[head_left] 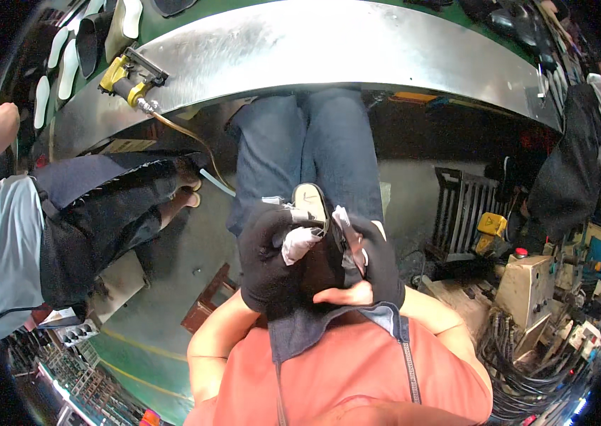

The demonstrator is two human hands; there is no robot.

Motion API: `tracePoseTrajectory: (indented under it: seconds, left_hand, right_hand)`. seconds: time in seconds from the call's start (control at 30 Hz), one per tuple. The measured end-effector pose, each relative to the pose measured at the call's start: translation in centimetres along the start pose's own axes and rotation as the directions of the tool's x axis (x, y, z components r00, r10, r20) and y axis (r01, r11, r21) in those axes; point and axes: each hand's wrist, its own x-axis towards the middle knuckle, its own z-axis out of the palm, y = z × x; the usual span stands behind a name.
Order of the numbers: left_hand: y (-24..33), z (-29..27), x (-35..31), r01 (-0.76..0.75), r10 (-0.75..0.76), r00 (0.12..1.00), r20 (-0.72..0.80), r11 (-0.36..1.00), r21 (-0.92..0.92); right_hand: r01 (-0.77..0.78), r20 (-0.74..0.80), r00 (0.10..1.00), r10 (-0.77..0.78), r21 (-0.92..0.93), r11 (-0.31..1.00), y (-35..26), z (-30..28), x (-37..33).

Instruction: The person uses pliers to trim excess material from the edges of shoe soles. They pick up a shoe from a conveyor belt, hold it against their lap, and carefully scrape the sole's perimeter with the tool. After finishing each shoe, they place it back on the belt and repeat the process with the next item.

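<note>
In my lap is a dark shoe (320, 264) with a pale bottom (309, 201) at its far end, a dark mark on it. My left hand (272, 238), in a black glove with white wrapping around its fingertips, closes on the shoe's left side. My right hand (370, 259), also black-gloved with pale wrapping at the fingers, grips the right side, its bare thumb stretched across the near end. Both hands rest over my dark trousers, just above the apron (307, 330). The gloves and wrapping hide much of the shoe's sides.
A metal-topped bench (329, 42) curves ahead. On its left lies a yellow pneumatic nailer (132, 77) with a hose (190, 135); pale insoles (68, 69) are beyond it. A person (13, 241) sits at left, another (577, 149) at right. A control box (524, 291) and cables stand lower right.
</note>
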Motion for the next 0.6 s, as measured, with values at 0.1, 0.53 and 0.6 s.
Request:
tracePoseTrajectory:
  seconds: [0.1,0.53,0.6]
  left_hand:
    - [-2.2,0.7,-1.1,-0.085,0.084,0.996,0.039,0.996,0.038]
    - [-16.6,2.8,-4.5,0.461,-0.253,0.870,0.423,0.723,-0.516]
    - [-14.6,3.1,-2.1,0.237,-0.077,0.911,0.405,0.901,-0.363]
  right_hand:
    - [-0.133,0.095,0.985,0.141,-0.083,0.988,-1.0,-0.7,-0.4]
    - [-0.157,0.118,0.980,0.159,-0.025,0.987,1.7,-0.5,-1.7]
    - [-0.214,0.158,0.967,0.200,0.081,0.973,2.7,-0.7,-0.3]
